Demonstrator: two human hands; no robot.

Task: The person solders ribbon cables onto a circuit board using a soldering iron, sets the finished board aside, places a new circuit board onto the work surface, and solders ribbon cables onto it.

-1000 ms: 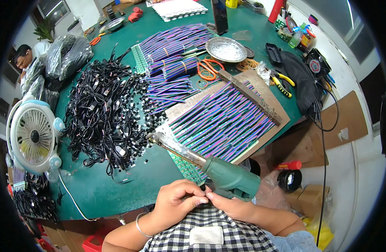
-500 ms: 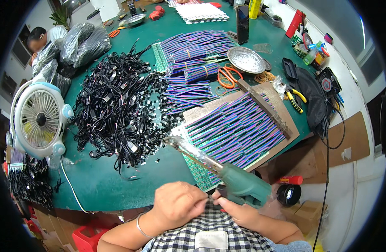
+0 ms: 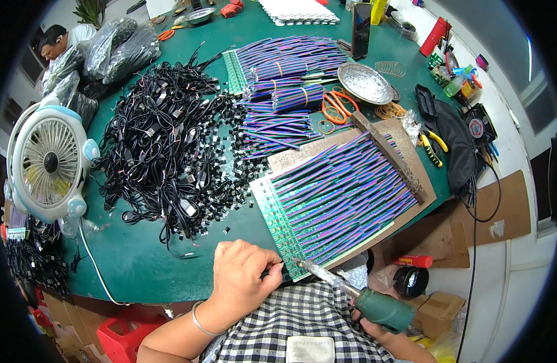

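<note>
on the green table, the circuit board lies just right of the curled left hand, its pinch unclear; the right hand grips a soldering iron.

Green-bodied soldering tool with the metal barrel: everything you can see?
The green-bodied soldering tool has a chunky, plastic-looking body and a straight silvery metal barrel ending in a darker tip. It slants, tip up and left in the picture, at the near end of the green circuit-board panel; contact there is unclear. The right hand holds the body, partly hidden beneath it.
</note>
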